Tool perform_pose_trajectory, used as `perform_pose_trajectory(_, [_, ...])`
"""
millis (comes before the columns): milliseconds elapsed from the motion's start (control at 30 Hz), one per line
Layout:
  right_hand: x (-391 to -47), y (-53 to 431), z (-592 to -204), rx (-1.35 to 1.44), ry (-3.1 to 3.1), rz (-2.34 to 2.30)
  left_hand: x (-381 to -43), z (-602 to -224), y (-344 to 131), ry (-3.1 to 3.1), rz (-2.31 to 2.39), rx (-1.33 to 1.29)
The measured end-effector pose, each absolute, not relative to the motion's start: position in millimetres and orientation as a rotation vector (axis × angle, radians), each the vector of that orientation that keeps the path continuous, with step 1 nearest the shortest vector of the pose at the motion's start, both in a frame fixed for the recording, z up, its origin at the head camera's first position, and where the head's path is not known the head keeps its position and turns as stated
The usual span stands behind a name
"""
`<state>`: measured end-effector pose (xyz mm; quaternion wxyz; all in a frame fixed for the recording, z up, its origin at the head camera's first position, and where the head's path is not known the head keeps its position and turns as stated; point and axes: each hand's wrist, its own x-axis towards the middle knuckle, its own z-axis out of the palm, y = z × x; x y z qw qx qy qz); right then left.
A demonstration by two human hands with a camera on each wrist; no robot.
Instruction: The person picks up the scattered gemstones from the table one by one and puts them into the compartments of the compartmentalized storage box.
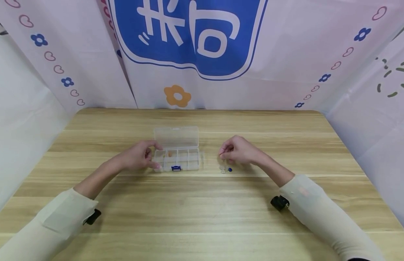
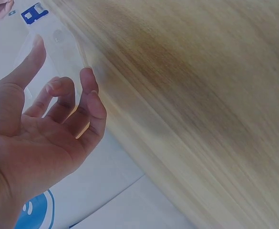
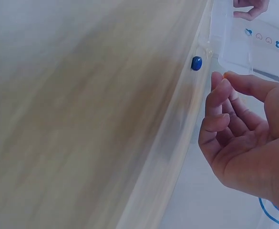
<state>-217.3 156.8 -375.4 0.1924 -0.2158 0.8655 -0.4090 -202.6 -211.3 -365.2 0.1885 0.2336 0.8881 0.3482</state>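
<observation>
A clear plastic compartment box [image 1: 193, 165] lies on the table with its lid [image 1: 176, 137] folded back and a blue latch [image 1: 176, 168] at its front. My left hand [image 1: 138, 156] holds the box's left end, thumb at the front corner and index finger near the hinge. A small orange-brown piece [image 1: 170, 153] sits in a back compartment. To the right of the box, my right hand [image 1: 239, 150] pinches a tiny orange piece [image 3: 225, 75] between thumb and index finger, just above the table. Below that hand lie a dark blue bead [image 1: 230, 169] and several small clear pieces [image 1: 223, 172].
The wooden table [image 1: 202, 210] ends at a white cloth backdrop [image 1: 286, 72] with a blue sign print. White cloth walls stand on both sides. Small black devices [image 1: 280, 203] sit at both sleeve cuffs.
</observation>
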Motion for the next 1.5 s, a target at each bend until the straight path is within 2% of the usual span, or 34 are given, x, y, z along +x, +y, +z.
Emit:
perform_pose_trajectory(367, [-221.8, 138.1, -375.9, -0.719, 2.439, -1.184, -203.0, -365.3, -212.3, 2.507, 0.965, 0.670])
perform_pose_trajectory(1500, [-229.6, 98.9, -371.2, -0.758, 2.364, -1.263, -201.0, -362.6, -211.1, 2.480, 0.982, 0.633])
